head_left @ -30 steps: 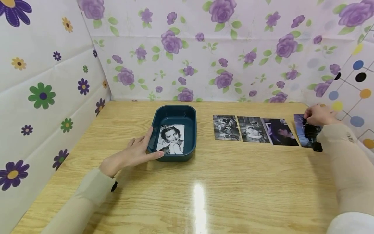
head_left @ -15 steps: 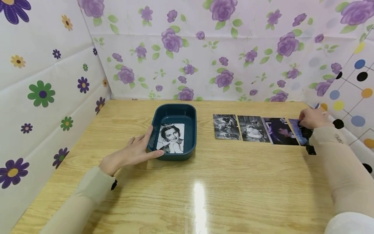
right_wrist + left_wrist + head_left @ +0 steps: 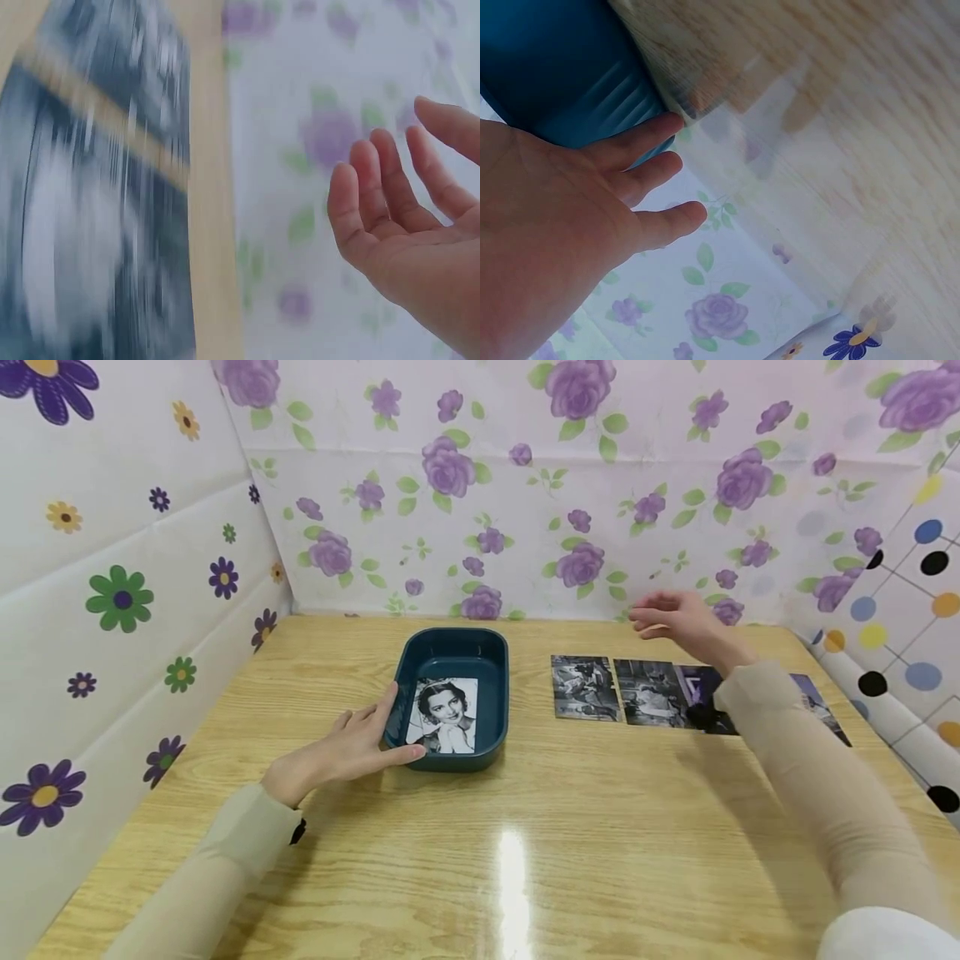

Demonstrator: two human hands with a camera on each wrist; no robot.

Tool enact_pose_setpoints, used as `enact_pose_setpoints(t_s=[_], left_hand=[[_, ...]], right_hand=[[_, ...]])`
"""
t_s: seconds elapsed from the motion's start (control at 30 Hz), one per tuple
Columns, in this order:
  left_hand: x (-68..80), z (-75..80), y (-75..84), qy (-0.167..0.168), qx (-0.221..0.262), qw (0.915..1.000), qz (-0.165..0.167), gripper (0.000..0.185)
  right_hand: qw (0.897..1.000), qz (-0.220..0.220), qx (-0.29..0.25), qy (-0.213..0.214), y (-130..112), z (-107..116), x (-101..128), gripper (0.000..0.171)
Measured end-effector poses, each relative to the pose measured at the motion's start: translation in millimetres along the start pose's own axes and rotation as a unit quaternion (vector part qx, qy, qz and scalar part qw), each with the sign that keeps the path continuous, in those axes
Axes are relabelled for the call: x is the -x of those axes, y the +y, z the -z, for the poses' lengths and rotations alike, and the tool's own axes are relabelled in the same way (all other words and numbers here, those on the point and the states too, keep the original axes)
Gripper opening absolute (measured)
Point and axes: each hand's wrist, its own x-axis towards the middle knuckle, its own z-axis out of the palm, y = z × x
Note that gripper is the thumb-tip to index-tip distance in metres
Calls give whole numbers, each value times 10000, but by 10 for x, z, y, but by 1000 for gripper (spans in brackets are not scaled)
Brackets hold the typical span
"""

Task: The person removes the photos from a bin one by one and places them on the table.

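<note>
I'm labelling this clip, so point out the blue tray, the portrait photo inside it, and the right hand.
blue tray [image 3: 455, 642], head view, bare inner back wall.
portrait photo [image 3: 444, 714], head view, middle of the print.
right hand [image 3: 675, 618], head view, middle of the hand.

- Dark blue tray [image 3: 495, 652]: a rounded rectangular tray sitting flat on the wooden table, left of center, with its long side running away from the camera.
- Portrait photo [image 3: 444, 715]: a black-and-white print of a person's face, lying face up inside the tray at the near end.
- Row of photos [image 3: 622, 690]: 4 dark prints laid flat side by side to the right of the tray, edges just about touching, and the 2 on the right are partly hidden.
</note>
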Motion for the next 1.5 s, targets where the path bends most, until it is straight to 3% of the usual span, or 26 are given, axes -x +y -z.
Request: enact_pose_setpoints(t_s=[0.17,0.27,0.43,0.63,0.8,1.0,1.23,1.5], left_hand=[[4,-10,1,-2,33,10000,18,111],[0,-11,-1,-3,33,10000,26,110],[-8,-10,-8,-12,23,10000,29,110],[-12,-17,-23,-40,56,10000,28,110],[-16,-18,-27,-37,94,9999,20,110],[-14,-13,-15,-38,84,10000,5,110],[-12,-15,-15,-38,109,9999,-35,110],[16,0,-19,-38,145,9999,-16,109]], right_hand=[[9980,97,-417,-470,-170,-503,-195,31],[9974,222,-242,-647,-270,-778,-311,31],[9921,558,553,-976,-410,-1232,-496,28],[9698,982,1621,-1536,-484,-1733,-699,26],[9481,1064,2109,-2128,-506,-2062,-826,31],[9216,750,2621,-2763,-499,-2336,-906,34],[8848,677,3494,-3008,-441,-2502,-1003,32],[8713,546,3856,-2986,-361,-2551,-1046,27]])
